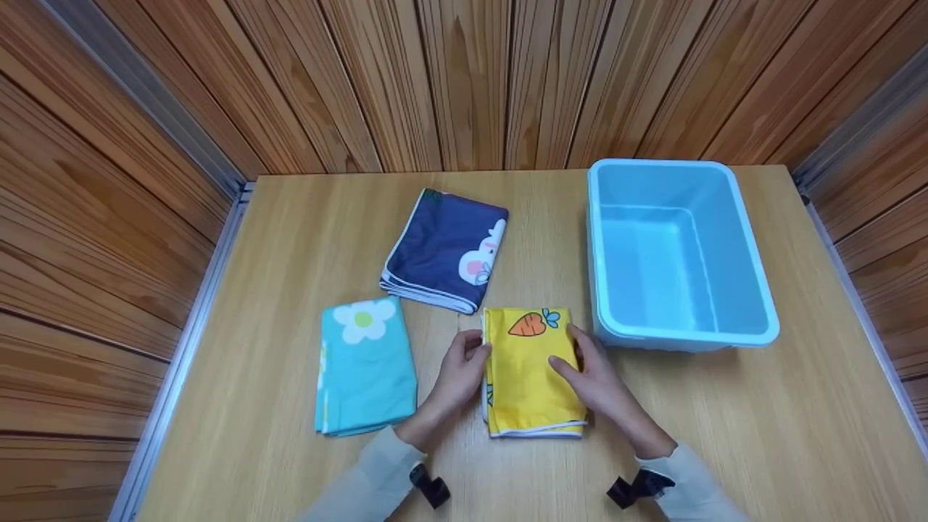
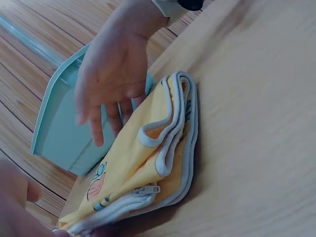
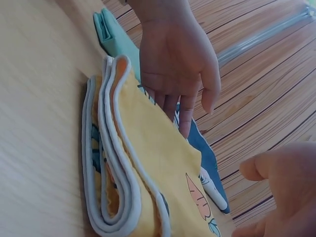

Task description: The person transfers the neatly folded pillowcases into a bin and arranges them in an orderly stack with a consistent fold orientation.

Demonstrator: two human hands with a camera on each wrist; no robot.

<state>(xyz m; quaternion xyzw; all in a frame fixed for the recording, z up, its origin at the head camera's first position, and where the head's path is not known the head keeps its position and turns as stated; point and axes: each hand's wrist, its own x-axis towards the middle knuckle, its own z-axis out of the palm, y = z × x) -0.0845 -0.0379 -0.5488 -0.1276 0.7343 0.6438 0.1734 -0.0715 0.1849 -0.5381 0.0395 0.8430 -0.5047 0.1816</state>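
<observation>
A folded yellow pillowcase (image 1: 533, 377) with a carrot print and white piping lies on the table between my hands. Its layered folds and a zipper pull (image 2: 148, 189) show in the left wrist view. My left hand (image 1: 464, 366) is at its left edge, fingers loosely extended and thumb close by the cloth. On the opposite side, my right hand (image 1: 598, 373) has its fingers along the right edge and its thumb over the top face. Both wrist views show the far hand with relaxed, nearly straight fingers beside the fabric.
A folded turquoise cloth (image 1: 370, 384) with a white flower lies left of my left hand. Behind it is a folded navy cloth (image 1: 442, 239) with a white animal print. The light blue plastic bin (image 1: 689, 339) stands at right, close to my right hand. Wooden walls enclose the table.
</observation>
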